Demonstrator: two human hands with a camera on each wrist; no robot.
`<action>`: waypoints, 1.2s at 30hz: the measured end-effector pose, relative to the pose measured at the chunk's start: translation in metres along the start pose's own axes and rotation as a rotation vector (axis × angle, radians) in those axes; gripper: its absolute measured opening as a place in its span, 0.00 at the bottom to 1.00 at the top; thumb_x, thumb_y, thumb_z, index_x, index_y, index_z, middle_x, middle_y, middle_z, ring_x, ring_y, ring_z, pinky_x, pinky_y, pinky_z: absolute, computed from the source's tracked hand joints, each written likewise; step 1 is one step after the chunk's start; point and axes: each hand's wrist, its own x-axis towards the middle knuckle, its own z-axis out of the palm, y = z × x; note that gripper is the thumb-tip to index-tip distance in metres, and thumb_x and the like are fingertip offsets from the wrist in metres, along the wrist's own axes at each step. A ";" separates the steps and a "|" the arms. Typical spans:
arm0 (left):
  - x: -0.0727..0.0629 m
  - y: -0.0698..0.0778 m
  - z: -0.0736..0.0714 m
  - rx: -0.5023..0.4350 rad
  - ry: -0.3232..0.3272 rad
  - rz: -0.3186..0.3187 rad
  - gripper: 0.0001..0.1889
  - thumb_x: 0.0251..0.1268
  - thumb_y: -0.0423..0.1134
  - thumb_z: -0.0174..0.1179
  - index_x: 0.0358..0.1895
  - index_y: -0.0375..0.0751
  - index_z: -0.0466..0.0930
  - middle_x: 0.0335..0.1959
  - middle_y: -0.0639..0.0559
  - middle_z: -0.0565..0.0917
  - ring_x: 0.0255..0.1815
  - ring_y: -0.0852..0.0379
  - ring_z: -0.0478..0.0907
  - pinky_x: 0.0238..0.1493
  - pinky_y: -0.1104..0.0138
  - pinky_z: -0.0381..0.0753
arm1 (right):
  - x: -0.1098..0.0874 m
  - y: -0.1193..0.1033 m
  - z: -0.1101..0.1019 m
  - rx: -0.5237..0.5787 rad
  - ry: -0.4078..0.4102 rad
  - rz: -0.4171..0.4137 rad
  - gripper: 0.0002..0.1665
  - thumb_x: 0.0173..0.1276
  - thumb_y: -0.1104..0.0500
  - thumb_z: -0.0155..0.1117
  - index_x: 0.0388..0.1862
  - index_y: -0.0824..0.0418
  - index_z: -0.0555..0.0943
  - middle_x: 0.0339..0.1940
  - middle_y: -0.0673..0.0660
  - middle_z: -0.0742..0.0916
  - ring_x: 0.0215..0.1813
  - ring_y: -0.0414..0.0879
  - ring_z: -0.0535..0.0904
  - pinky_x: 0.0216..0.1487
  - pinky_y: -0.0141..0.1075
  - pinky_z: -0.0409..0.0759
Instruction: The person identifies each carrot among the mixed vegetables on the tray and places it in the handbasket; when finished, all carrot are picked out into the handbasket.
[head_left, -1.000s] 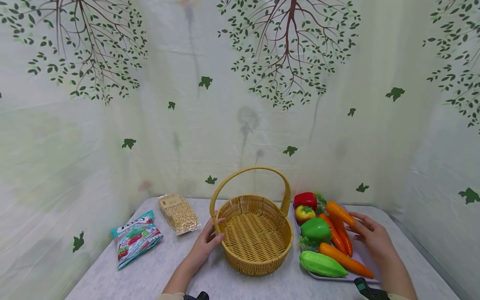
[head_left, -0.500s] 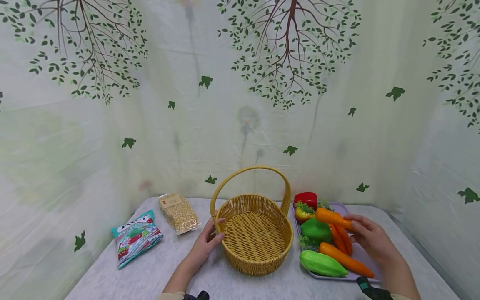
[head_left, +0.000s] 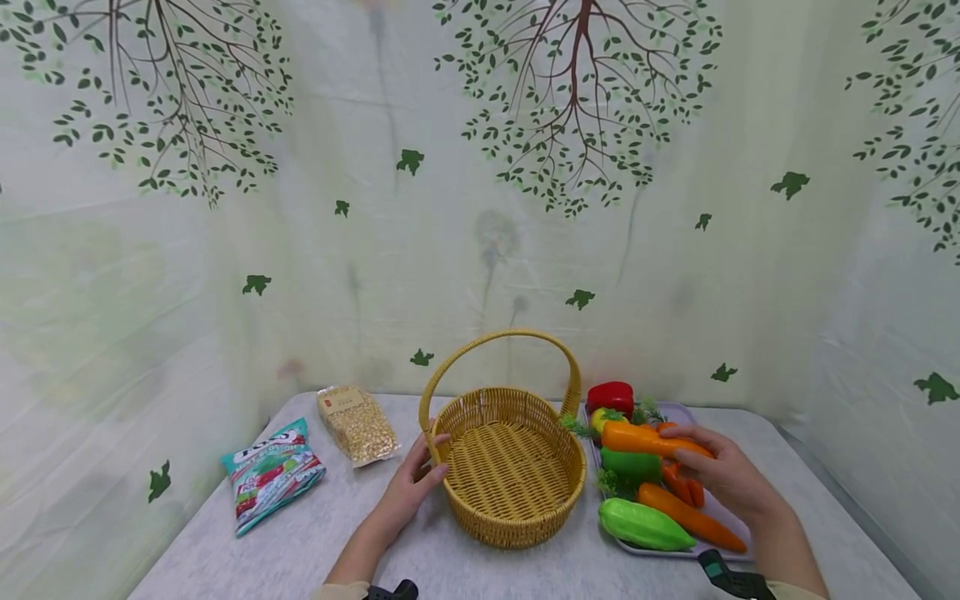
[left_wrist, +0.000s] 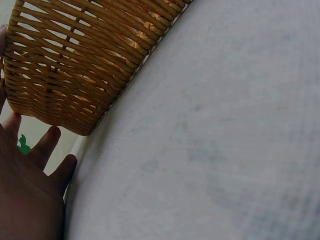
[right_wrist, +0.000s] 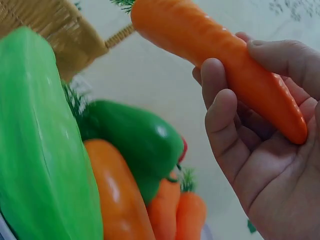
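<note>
In the head view my left hand [head_left: 411,485] is at the left side of a woven basket [head_left: 510,533], thumb and a finger about the foot of its handle. Other fingers of that hand [left_wrist: 32,185] are spread beside the basket wall in the left wrist view. The basket holds nothing. My right hand [head_left: 731,475] grips an orange carrot [head_left: 637,438] by its tapered end, above the purple tray [head_left: 738,517]. The leafy end points left to the basket. In the right wrist view the thumb and curled fingers [right_wrist: 220,112] close round the carrot [right_wrist: 200,35].
On the tray lie a red pepper [head_left: 611,398], a green pepper [head_left: 630,467], a light green ridged vegetable [head_left: 647,525], another carrot [head_left: 693,518] and more orange carrots. A snack bag [head_left: 273,477] and a packet of yellow kernels [head_left: 358,427] lie left of the basket.
My right hand has lifted the carrot off the pile and moved it left toward the basket. The left hand and the basket have stayed put.
</note>
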 end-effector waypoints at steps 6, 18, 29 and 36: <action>0.000 -0.001 -0.001 0.019 0.008 0.011 0.27 0.75 0.43 0.56 0.74 0.51 0.65 0.84 0.57 0.43 0.81 0.44 0.53 0.75 0.46 0.58 | 0.005 -0.016 0.018 -0.061 -0.006 -0.007 0.22 0.77 0.54 0.58 0.64 0.63 0.75 0.53 0.48 0.81 0.47 0.57 0.81 0.49 0.38 0.84; 0.001 0.002 0.000 0.016 0.008 -0.011 0.27 0.76 0.41 0.54 0.75 0.50 0.63 0.84 0.57 0.43 0.82 0.43 0.51 0.76 0.42 0.56 | 0.017 -0.035 0.052 -0.081 -0.064 -0.016 0.23 0.74 0.52 0.61 0.62 0.63 0.78 0.54 0.60 0.82 0.51 0.63 0.82 0.49 0.41 0.86; 0.000 0.000 0.001 0.005 0.012 -0.032 0.28 0.76 0.42 0.54 0.76 0.52 0.62 0.84 0.54 0.44 0.81 0.40 0.52 0.76 0.41 0.57 | 0.030 -0.045 0.098 -0.080 -0.127 -0.095 0.23 0.75 0.53 0.60 0.63 0.64 0.78 0.56 0.68 0.83 0.48 0.55 0.84 0.51 0.47 0.85; -0.001 -0.001 0.000 0.007 0.021 -0.022 0.28 0.75 0.41 0.55 0.76 0.52 0.63 0.84 0.53 0.45 0.81 0.40 0.53 0.75 0.41 0.59 | 0.048 -0.046 0.136 -0.140 -0.122 -0.061 0.18 0.73 0.52 0.62 0.59 0.56 0.83 0.58 0.62 0.83 0.47 0.52 0.83 0.50 0.42 0.84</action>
